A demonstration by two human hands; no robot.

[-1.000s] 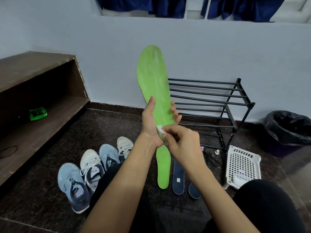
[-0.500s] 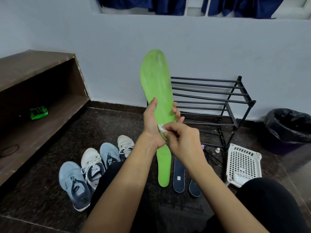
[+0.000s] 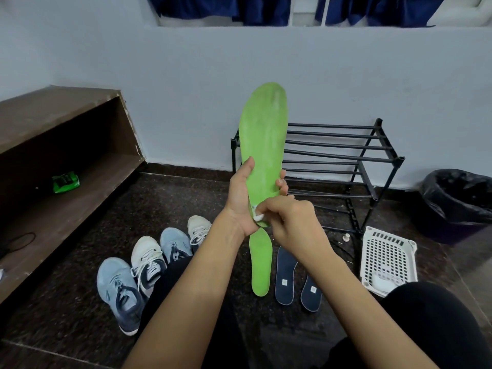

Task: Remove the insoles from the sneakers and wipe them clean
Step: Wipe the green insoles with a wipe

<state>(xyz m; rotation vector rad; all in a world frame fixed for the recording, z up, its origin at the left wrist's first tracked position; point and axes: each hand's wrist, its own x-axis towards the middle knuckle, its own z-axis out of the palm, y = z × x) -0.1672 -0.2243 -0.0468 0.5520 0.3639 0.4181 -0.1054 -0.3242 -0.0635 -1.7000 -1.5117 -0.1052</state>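
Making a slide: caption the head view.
Left hand holds a green insole upright; right hand pinches a white wipe against its lower end.

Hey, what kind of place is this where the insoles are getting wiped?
Most likely a home entryway or shoe-storage corner. A black metal shoe rack stands against the wall, four sneakers are lined up on the dark stone floor, and a low wooden shelf runs along the left.

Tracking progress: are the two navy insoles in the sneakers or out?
Out. Both navy insoles lie flat on the floor beside a green insole, apart from the four sneakers.
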